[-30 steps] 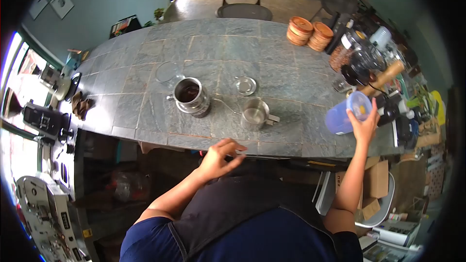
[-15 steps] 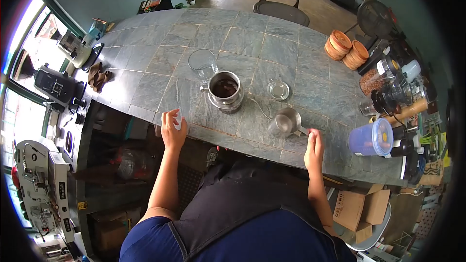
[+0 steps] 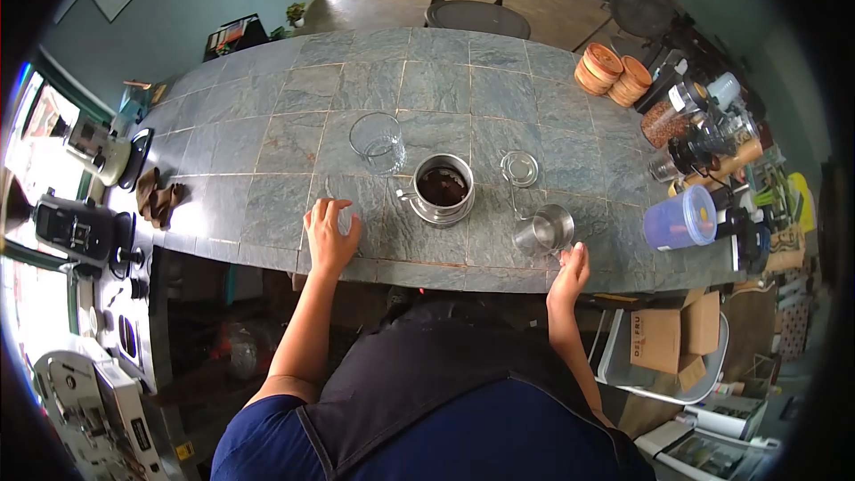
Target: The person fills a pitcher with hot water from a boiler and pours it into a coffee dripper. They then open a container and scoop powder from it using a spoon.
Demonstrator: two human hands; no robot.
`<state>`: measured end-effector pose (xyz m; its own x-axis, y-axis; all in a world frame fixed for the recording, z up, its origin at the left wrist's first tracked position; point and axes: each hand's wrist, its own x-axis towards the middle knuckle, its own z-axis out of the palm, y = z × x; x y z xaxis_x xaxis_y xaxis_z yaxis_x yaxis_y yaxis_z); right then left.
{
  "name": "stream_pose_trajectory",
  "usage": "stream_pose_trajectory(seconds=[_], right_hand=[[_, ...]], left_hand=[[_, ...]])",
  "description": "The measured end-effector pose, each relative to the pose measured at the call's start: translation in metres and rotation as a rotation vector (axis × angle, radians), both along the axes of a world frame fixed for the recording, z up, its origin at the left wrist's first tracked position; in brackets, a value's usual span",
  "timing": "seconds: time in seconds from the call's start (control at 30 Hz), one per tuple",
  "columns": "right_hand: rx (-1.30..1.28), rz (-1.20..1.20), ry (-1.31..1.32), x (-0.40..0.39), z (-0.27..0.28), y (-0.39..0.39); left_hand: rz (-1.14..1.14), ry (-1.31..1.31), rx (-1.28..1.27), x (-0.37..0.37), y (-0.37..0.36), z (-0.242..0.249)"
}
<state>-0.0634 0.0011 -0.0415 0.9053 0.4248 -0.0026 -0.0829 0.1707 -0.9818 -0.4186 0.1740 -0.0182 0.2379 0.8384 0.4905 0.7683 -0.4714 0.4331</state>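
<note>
A metal drip coffee filter [image 3: 432, 211] with a side handle stands on the tiled counter [image 3: 267, 116], dark wet coffee inside. What lies under it is hard to see. Behind it to the left is a clear glass [image 3: 378, 144]; a small round lid [image 3: 519, 169] lies to the right. My right hand [image 3: 568, 281] is at the handle of a small metal pitcher with a thin curved spout [image 3: 545, 230], thumb and fingers apparently about the handle. The pitcher rests on the counter. To the left of the filter, my left hand [image 3: 329, 239] hovers near the counter's front edge, fingers loosely curved, holding nothing.
On the right stand a blue lidded tub [image 3: 679, 218], jars [image 3: 668, 116] and stacked wooden containers [image 3: 598, 69]. A brown cloth [image 3: 158, 198] and a grinder [image 3: 80, 230] are to the left. An open cardboard box [image 3: 655, 338] sits low on the right.
My view has turned, so the counter things appear shifted. My right hand appears closer in against the pitcher's handle. My left hand stays left of the filter, its fingers still apart.
</note>
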Motion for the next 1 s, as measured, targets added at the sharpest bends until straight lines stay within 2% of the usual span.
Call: stream_pose_trajectory(seconds=[0.1,0.3,0.33,0.43,0.47,0.73,1.0], right_hand=[[0.005,-0.036,-0.148,-0.01,0.002,0.004],[0.061,-0.14,-0.155,-0.02,0.002,0.004],[0.11,-0.26,-0.129,-0.026,0.003,0.015],[0.164,-0.218,-0.042,-0.045,0.018,0.014],[0.161,-0.18,-0.077,-0.037,0.008,0.005],[0.157,-0.231,-0.083,-0.053,0.108,-0.005],[-0.005,-0.227,-0.22,-0.067,0.174,0.007]], left_hand=[[-0.051,-0.017,-0.003,-0.019,0.022,0.002],[-0.081,-0.001,0.034,-0.047,0.062,-0.01],[-0.1,-0.009,0.018,-0.048,0.067,-0.012],[-0.142,-0.094,-0.043,-0.047,0.074,-0.015],[-0.152,-0.08,-0.035,-0.047,0.075,-0.015],[-0.342,-0.127,-0.114,-0.04,0.086,-0.013],[-0.343,-0.085,-0.126,-0.038,0.086,-0.009]])
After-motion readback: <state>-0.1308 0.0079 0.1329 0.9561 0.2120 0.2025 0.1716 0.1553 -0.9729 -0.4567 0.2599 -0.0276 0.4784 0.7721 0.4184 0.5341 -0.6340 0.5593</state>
